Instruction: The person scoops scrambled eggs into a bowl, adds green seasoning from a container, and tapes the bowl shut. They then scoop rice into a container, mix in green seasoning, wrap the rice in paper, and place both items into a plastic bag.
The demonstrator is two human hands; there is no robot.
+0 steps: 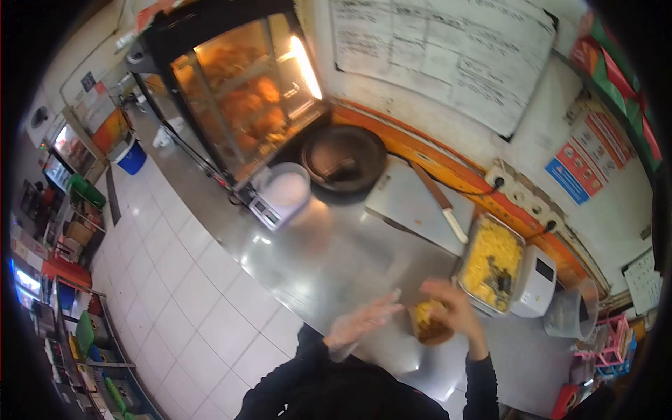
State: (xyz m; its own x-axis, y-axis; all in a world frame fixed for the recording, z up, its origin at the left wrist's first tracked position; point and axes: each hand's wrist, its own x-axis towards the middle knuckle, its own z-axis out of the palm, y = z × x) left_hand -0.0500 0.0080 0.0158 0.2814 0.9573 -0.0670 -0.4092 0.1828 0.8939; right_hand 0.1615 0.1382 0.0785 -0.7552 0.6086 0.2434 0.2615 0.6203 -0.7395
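My left hand (364,322), in a clear plastic glove, is stretched out flat with its fingers pointing at a small brown food container (435,336). Yellow food (427,313) fills the container, which sits on the steel counter. Slightly blurred, my right hand (455,308) is at the container's right side and over its top, fingers and thumb apart. Just beyond it lies a metal tray (483,306) of yellow food with dark pieces at its near end.
Behind the counter (336,259) are a white cutting board (399,196), a knife (448,213) and a dark round pan (371,157). A scale (269,210) stands by the lit glass food warmer (245,91). Right of the tray are a white device (535,280) and a clear tub (570,311).
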